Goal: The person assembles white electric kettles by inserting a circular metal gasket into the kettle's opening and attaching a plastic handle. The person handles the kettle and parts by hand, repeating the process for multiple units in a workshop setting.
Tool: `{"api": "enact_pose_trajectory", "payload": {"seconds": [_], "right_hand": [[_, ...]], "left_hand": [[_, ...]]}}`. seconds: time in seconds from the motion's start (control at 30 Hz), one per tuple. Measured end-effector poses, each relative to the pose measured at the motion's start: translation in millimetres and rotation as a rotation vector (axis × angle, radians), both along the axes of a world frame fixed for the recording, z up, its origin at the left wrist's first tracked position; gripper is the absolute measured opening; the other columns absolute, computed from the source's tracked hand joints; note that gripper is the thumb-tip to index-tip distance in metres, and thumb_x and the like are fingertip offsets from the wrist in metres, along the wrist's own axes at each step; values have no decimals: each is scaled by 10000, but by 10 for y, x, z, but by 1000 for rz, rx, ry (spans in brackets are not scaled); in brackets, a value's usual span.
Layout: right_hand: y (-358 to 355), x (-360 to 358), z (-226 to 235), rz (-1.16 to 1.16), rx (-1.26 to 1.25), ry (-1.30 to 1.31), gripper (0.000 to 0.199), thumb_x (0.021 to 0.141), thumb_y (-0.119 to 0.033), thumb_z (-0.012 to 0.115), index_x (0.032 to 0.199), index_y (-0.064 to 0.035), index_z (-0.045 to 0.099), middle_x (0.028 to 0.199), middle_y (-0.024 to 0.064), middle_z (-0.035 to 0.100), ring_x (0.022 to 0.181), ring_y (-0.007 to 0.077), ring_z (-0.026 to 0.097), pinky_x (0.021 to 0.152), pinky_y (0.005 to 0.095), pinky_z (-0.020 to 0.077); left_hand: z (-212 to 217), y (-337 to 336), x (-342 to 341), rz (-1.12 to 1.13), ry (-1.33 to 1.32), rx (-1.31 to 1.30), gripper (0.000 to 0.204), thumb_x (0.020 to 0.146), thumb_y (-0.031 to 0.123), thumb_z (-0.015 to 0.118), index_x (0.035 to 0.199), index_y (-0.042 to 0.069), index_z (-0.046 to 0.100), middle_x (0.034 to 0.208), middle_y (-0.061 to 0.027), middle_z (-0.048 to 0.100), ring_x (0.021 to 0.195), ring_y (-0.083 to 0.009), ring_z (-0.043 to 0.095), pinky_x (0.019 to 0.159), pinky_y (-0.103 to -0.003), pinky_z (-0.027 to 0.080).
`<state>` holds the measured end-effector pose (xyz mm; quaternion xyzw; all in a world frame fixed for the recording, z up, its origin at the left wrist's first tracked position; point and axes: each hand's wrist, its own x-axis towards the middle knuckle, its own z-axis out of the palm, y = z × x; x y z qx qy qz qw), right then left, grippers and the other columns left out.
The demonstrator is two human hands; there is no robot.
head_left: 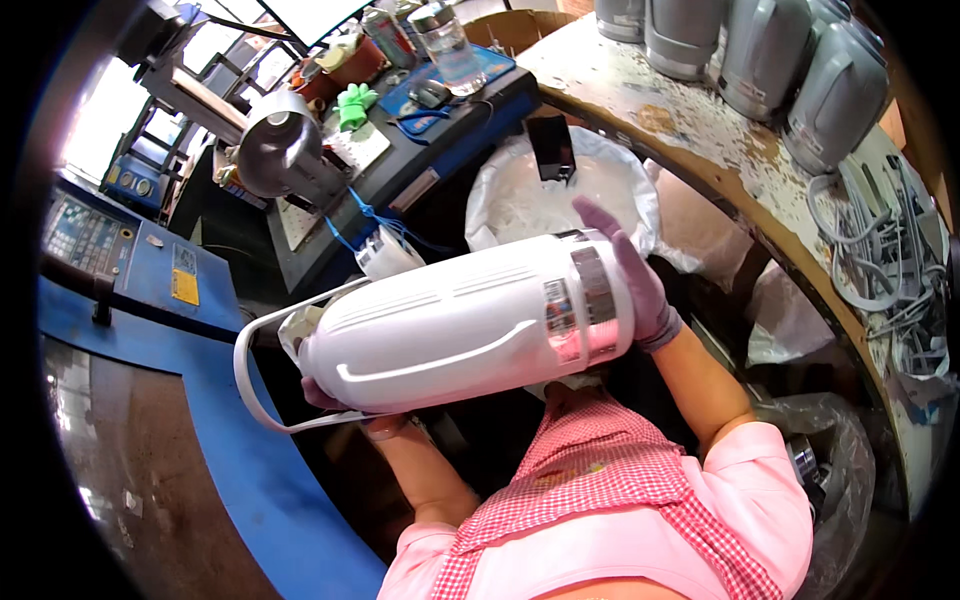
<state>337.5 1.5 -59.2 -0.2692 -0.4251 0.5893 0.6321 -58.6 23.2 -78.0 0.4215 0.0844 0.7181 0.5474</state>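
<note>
A large white vacuum jug (440, 325) lies nearly level across the front of me, its base to the right and slightly raised. My right hand (640, 280), in a purplish glove, is pressed on the base end, with its thumb or a finger reaching up past the rim. My left hand (325, 394), also gloved, supports the jug's left end from below; most of it is hidden under the body. A white loop handle (248, 375) sticks out at that left end. Near the base runs a shiny band (597, 300) with a coloured label beside it.
Several grey jugs (765, 55) stand on a worn white table (640, 85), with white handles (860, 260) heaped at its right. A white bag-lined bin (480, 200) stands beyond the jug. At left are a blue machine (220, 430) and a dark bench (400, 160) holding pliers and a glass bottle (450, 55).
</note>
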Motion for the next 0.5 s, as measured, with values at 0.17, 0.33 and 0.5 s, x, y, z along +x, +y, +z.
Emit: {"api": "enact_pose_trajectory", "payload": {"seconds": [0.17, 0.33, 0.5], "right_hand": [[-23, 112, -41, -16, 34, 107, 681, 1095, -480, 312, 1563, 11, 251, 1628, 142, 277, 1500, 244, 250, 1239, 395, 164], [-240, 253, -208, 122, -307, -76, 757, 1038, -623, 354, 1453, -1, 472, 1363, 115, 588, 1233, 205, 573, 1063, 364, 455], [-156, -4, -398, 329, -549, 15, 670, 1021, -552, 486, 1375, 14, 546, 1295, 114, 644, 1136, 188, 635, 988, 331, 515]], "left_hand": [[-35, -68, -3, 495, 320, 101, 580, 1012, 502, 434, 1464, 140, 470, 1523, -124, 466, 1392, -297, 445, 1148, -498, 373], [70, -218, 58, 944, 598, 349, 627, 999, 562, 460, 1495, 193, 353, 1553, -143, 372, 1381, -330, 441, 1142, -529, 411], [882, -726, -67, 732, 942, 453, 693, 983, 630, 430, 1461, 135, 347, 1435, -172, 446, 1232, -397, 563, 1048, -519, 508]]}}
